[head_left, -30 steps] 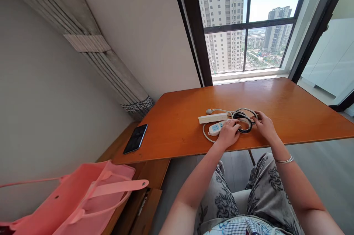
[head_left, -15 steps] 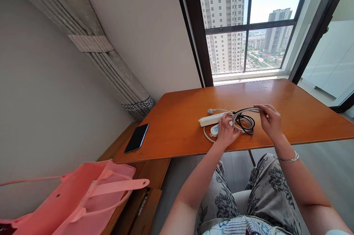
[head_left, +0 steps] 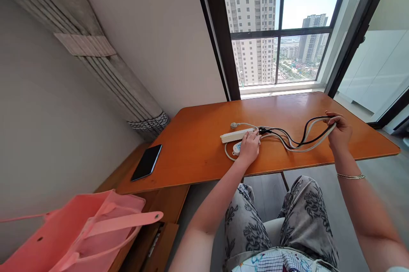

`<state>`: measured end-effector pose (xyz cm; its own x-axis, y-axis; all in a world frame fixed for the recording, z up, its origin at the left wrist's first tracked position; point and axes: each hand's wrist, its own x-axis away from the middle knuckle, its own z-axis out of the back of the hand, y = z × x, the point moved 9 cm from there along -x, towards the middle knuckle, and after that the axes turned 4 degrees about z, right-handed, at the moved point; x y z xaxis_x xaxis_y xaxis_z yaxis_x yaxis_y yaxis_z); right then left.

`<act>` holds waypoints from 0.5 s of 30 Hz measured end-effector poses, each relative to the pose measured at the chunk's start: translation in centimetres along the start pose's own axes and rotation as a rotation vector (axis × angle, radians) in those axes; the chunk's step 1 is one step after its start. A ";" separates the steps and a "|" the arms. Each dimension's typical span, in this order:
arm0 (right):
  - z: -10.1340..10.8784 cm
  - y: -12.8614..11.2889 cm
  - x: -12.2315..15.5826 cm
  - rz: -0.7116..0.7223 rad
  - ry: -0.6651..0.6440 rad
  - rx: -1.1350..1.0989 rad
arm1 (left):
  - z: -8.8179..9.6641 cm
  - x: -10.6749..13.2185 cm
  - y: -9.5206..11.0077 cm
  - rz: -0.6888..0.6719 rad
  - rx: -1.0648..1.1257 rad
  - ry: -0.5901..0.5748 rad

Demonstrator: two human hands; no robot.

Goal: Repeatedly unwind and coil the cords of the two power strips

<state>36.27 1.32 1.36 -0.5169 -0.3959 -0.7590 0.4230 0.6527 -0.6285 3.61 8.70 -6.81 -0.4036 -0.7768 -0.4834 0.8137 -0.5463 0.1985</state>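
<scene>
On the wooden table (head_left: pixel 198 144), my right hand (head_left: pixel 340 130) grips the looped ends of black and white cables (head_left: pixel 295 146), stretched out to the right. My left hand (head_left: pixel 250 147) is closed over the near ends of two power strips, where the cables come together. One is a long white power strip (head_left: pixel 232 136); the other is a smaller rounded power strip (head_left: pixel 236 149) with blue on its face, partly hidden by my left hand. Behind them lies a plug (head_left: pixel 234 125) on a white cord.
A black phone or tablet (head_left: pixel 147 162) lies at the table's left end. The pink bag (head_left: pixel 96 221) stands on a lower wooden surface at the left front. A window (head_left: pixel 277 33) is behind the table, with a curtain (head_left: pixel 118 80) at the left.
My right hand has moved right, drawing the coiled cables out into a long loop. The left hand stays at the power strips. The whole view has shifted slightly.
</scene>
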 end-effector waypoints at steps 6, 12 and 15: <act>-0.2 0.2 0.4 0.262 -0.270 0.350 | 1.1 -1.3 -5.1 0.066 -0.063 0.008; -2.2 4.6 2.1 0.351 -0.649 0.538 | 1.7 -1.5 -11.1 0.256 -0.075 0.072; -2.9 7.4 2.5 0.310 -0.771 0.665 | 1.6 -1.1 -12.0 0.284 -0.044 0.110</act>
<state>35.97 7.02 -4.67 0.1951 -0.7272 -0.6581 0.8972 0.4034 -0.1797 -6.40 15.61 -7.28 -0.1112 -0.8567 -0.5037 0.9057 -0.2960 0.3034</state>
